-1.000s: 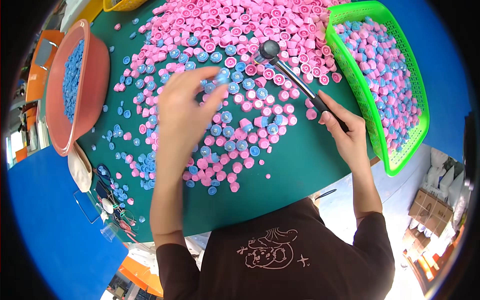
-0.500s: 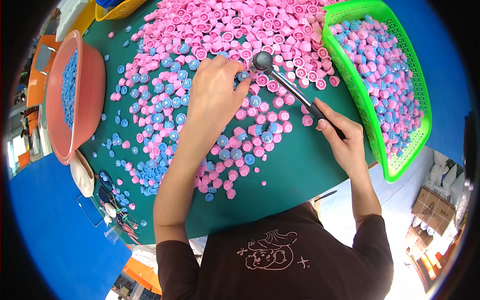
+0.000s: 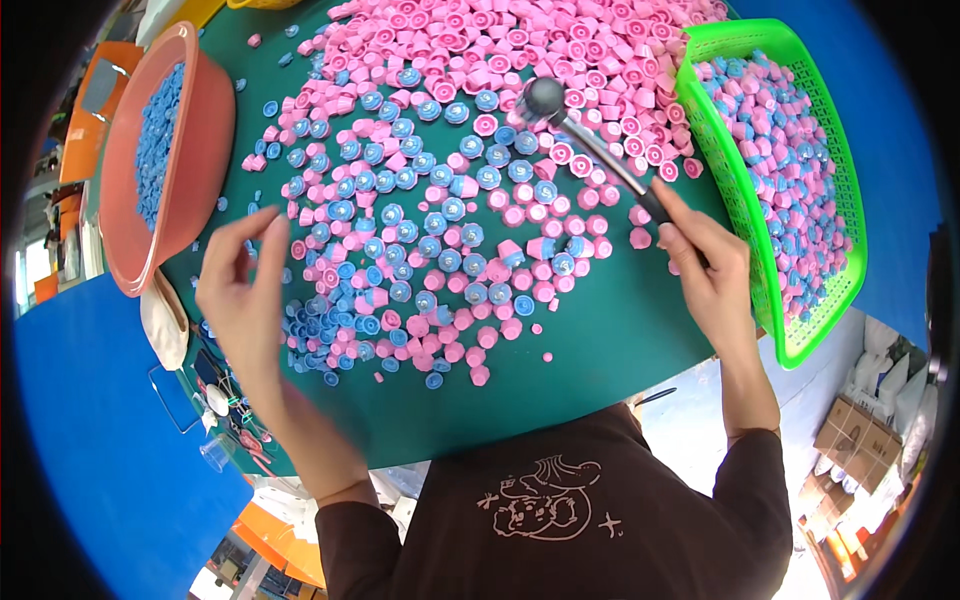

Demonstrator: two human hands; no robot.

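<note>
Left hand (image 3: 240,295): thumb and forefinger were curled nearly together, contents, if any, indiscernible; blue caps (image 3: 313,328) lay just to its right, that hand the nearer. Right hand (image 3: 715,280): fingers were closed round the near end of a black-headed mallet (image 3: 604,155), long axis slanting up-left from the grip toward pink cups (image 3: 485,125).

We see a shiny metal hammer shaft (image 3: 600,152), smooth plastic cups (image 3: 480,375), a glossy plastic basket (image 3: 720,150) and a matt cloth T-shirt (image 3: 650,480).
</note>
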